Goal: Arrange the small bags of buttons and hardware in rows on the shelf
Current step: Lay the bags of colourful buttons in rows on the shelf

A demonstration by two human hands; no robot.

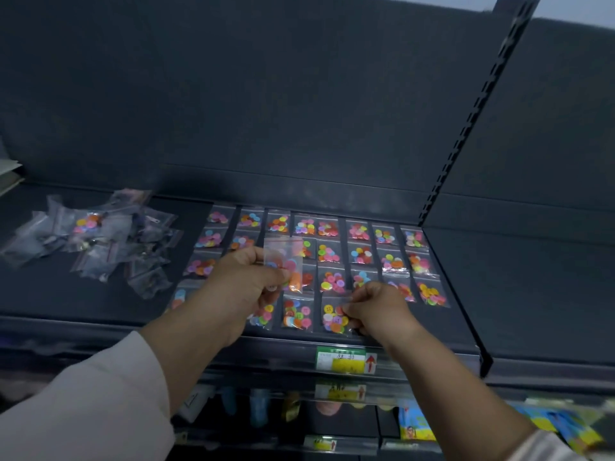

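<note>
Pale fabric sleeve [83, 410], left forearm, lower left corner, nearest the viewer. Dark grey metal shelf [499, 294], wide and flat, spanning the view at mid-height; matching dark back panel [266, 94] above it; slotted black upright [482, 111] running diagonally at the right. Grid of small clear zip bags of multicoloured plastic buttons [361, 254], laid flat in several rows across the middle of the shelf, edges touching or just beside one another. Loose heap of clear zip bags holding dark hardware and some buttons [96, 241], unsorted, on the left part of the shelf, apart from the grid. Left-hand grip [246, 277], clenched on one clear bag of red, pink and orange buttons [284, 261], held upright above the grid's left-centre columns. Right-hand grip [376, 307], fingers curled, pinching the right edge of a front-row bag of mixed buttons [334, 316] lying on the shelf. Green, white and yellow price label with red arrow [346, 361], fixed to the shelf's front rail below the right hand.
</note>
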